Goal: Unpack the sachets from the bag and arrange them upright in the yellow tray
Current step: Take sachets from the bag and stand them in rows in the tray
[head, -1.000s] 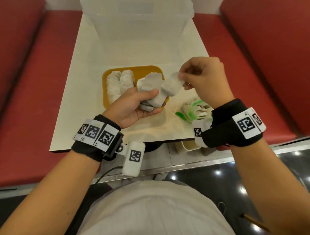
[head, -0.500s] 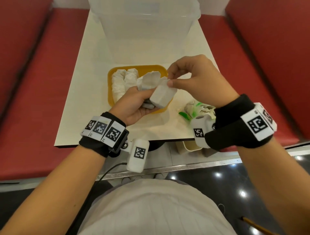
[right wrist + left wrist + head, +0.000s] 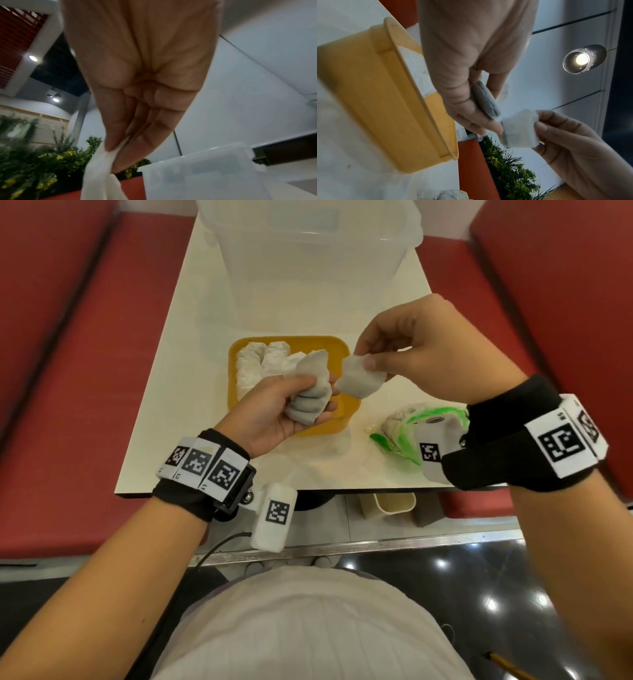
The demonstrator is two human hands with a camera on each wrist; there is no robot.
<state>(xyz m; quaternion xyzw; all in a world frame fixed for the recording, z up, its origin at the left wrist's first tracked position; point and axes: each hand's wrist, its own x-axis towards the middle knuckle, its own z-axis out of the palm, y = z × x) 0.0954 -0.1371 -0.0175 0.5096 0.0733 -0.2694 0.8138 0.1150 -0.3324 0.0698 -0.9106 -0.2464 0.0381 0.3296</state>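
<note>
My left hand [image 3: 294, 405] grips a bunch of white sachets [image 3: 310, 392] above the front of the yellow tray [image 3: 337, 349]. In the left wrist view the same bunch [image 3: 485, 101] sits edge-on between the fingers. My right hand [image 3: 404, 354] pinches a single white sachet [image 3: 361, 376] by its top edge, just right of the bunch and over the tray's right side. That sachet [image 3: 518, 129] hangs from the thumb and fingers; it shows blurred in the right wrist view [image 3: 101, 171]. Several sachets [image 3: 260, 364] stand in the tray's left part. The crumpled clear and green bag [image 3: 404, 428] lies on the table at right.
A large clear plastic bin [image 3: 308, 261] stands right behind the tray. The white table [image 3: 191, 412] is narrow, with red benches [image 3: 68, 364] on both sides. Its front edge is just under my wrists. A small cream container [image 3: 394, 503] sits below the table edge.
My right hand has pulled one sachet away from the bunch in my left hand and to the right, so the two are now apart. The left hand has stayed over the tray.
</note>
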